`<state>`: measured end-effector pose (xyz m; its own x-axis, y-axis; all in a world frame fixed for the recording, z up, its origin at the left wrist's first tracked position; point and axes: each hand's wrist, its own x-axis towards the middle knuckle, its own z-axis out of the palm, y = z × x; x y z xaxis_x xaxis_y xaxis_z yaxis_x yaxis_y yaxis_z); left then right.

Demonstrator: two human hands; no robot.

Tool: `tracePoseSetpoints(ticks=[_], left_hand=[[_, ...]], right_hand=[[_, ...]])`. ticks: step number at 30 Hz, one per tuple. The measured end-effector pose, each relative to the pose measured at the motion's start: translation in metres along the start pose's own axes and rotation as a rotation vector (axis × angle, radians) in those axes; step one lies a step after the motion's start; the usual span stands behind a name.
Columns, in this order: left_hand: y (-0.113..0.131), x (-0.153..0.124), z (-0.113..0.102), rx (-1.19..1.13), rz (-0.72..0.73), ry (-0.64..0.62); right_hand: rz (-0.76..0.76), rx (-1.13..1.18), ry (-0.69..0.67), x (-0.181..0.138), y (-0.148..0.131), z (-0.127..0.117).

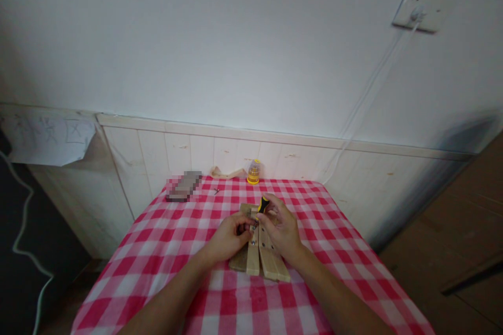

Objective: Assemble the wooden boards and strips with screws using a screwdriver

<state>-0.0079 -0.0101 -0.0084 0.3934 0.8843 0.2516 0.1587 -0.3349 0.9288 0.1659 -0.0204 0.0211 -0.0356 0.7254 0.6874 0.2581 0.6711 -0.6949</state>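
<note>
A fan of light wooden slats (259, 261) lies on the red-and-white checked tablecloth (165, 251). My right hand (281, 230) is closed round a screwdriver with a black and yellow handle (263, 203), held upright over the slats. My left hand (230, 238) rests on the slats' left side, its fingertips pinched close to the screwdriver's tip. What those fingertips hold is too small to make out.
At the table's far edge stand a small yellow-capped jar (253, 172), a beige scrap (228, 172) and a blurred grey block (184, 187). A tiny dark screw (216, 191) lies nearby. A white panelled wall runs behind the table, with a socket and cable (418, 13).
</note>
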Motion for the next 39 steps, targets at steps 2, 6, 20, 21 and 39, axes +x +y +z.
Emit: tracePoseSetpoints(ticks=[2,6,20,21,39], left_hand=[[0.0,0.0,0.0,0.005,0.0,0.002],[-0.001,0.0,0.001,0.025,0.002,0.007],[-0.002,0.0,0.001,-0.007,0.0,0.008],[-0.002,0.0,0.001,-0.002,0.003,0.008],[0.001,-0.001,-0.001,-0.232,-0.04,0.001]], right_hand=[[-0.003,0.001,0.003,0.0,0.001,0.0],[-0.014,-0.039,0.012,0.0,0.003,0.0],[-0.087,-0.146,-0.052,-0.007,-0.008,-0.003],[-0.08,-0.135,-0.051,-0.007,-0.007,-0.002],[-0.142,-0.123,0.044,-0.01,-0.006,-0.006]])
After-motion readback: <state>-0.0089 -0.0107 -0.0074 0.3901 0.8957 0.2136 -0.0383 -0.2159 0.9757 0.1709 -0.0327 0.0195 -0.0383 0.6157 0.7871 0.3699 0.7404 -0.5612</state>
